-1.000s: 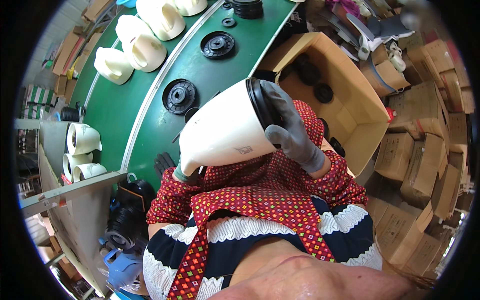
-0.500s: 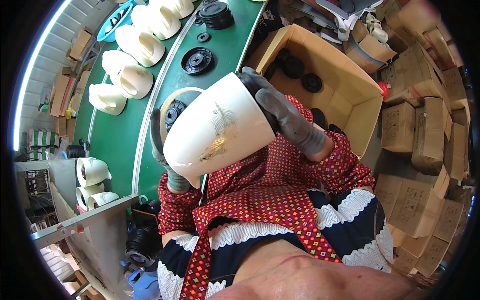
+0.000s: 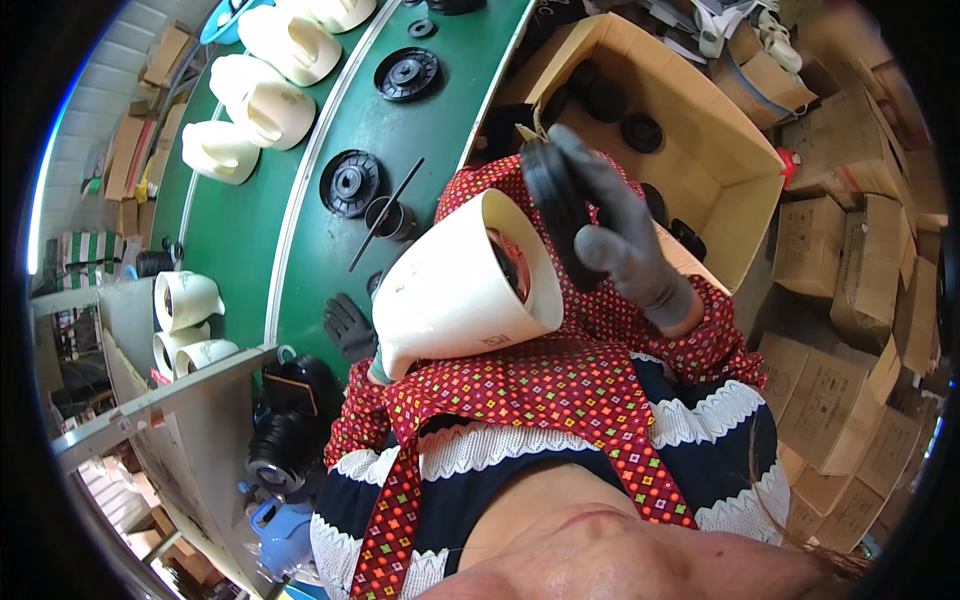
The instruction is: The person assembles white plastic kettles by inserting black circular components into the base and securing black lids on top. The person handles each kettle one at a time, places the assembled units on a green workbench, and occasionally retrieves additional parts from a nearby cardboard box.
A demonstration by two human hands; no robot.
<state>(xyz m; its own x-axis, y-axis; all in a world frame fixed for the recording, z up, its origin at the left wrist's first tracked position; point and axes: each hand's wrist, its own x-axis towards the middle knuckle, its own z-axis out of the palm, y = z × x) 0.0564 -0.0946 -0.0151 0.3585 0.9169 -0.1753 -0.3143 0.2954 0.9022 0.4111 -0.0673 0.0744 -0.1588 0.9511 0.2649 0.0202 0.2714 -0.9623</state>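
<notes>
A white jug (image 3: 455,290) lies tilted across my front, its spout low on the left. Its wide open end faces right and shows a shiny reddish lining (image 3: 512,265). My left hand (image 3: 350,328), in a grey glove, is beside the jug's left side with fingers spread; its palm is partly hidden behind the jug. My gloved right hand (image 3: 625,235) grips a round black base (image 3: 560,210), held on edge apart from the open end.
On the green table (image 3: 315,240) are black discs (image 3: 351,183) and a black cup (image 3: 398,220) with a thin black rod (image 3: 385,215) across it. White jugs (image 3: 262,105) line its far side. A cardboard box (image 3: 715,220) with black parts stands right.
The black base has come off the jug's end and moved away in my right hand. The jug has turned, showing its inside. My left hand's fingers have spread away from the jug.
</notes>
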